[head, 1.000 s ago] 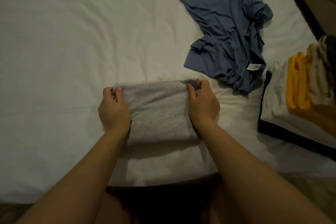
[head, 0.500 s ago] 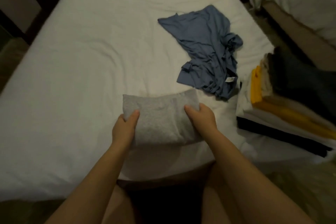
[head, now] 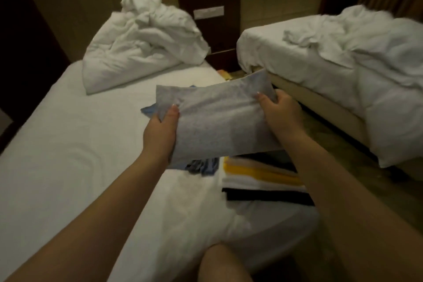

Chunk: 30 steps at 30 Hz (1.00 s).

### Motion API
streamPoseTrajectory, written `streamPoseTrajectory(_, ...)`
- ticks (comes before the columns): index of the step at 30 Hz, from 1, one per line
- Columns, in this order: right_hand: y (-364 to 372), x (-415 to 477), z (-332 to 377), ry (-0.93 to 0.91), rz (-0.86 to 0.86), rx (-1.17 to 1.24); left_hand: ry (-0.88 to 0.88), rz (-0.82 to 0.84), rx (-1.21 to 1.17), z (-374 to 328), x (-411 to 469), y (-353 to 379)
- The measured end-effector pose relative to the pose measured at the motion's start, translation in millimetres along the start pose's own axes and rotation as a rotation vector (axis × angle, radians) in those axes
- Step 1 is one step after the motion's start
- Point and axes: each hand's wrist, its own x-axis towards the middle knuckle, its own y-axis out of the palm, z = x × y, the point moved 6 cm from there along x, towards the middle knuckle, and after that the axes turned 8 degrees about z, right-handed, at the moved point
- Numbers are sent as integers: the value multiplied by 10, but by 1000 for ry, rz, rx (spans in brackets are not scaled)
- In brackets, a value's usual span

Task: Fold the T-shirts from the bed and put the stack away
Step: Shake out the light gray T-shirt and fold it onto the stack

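A folded grey T-shirt (head: 217,119) is held in the air above the bed's right side. My left hand (head: 160,130) grips its left edge, thumb on top. My right hand (head: 281,110) grips its right edge. Below it, a stack of folded shirts (head: 258,178) in yellow, white and black lies at the right edge of the bed (head: 80,155). A crumpled blue T-shirt (head: 201,166) lies on the sheet beside the stack, mostly hidden behind the grey shirt.
A rumpled white duvet (head: 142,46) is heaped at the head of the bed. A second bed (head: 343,64) with loose white bedding stands to the right across a narrow floor gap. A dark nightstand (head: 208,18) sits between them.
Both hands have lifted the folded grey shirt off the sheet and carried it right, over the stack. The view has tilted up toward the head of the bed.
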Motion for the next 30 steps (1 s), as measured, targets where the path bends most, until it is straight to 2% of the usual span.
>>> streamPoseTrajectory(4,-652,267,-492,120,-60,-36,-36,172,-11,-228,209,877)
streamPoseTrajectory(7,-764,396,-991,272,-34,0,-75,222,101,-90,377,1285)
streamPoseTrajectory(13,-339,435,-1816,474,63,4,-153,212,414,586,588,1515)
streamPoseTrajectory(17,19,381,-2135,497,67,-107,-225,181,426,1054,615,1571)
streamPoseTrajectory(23,54,504,-2240,539,62,-300,-237,152,462,1144,688,1646)
streamPoseTrajectory(28,50,498,-1998,575,79,-348,-298,199,311,1085,690,1588)
streamPoseTrajectory(30,13,499,-1688,511,42,-449,-284,216,242,946,727,1561)
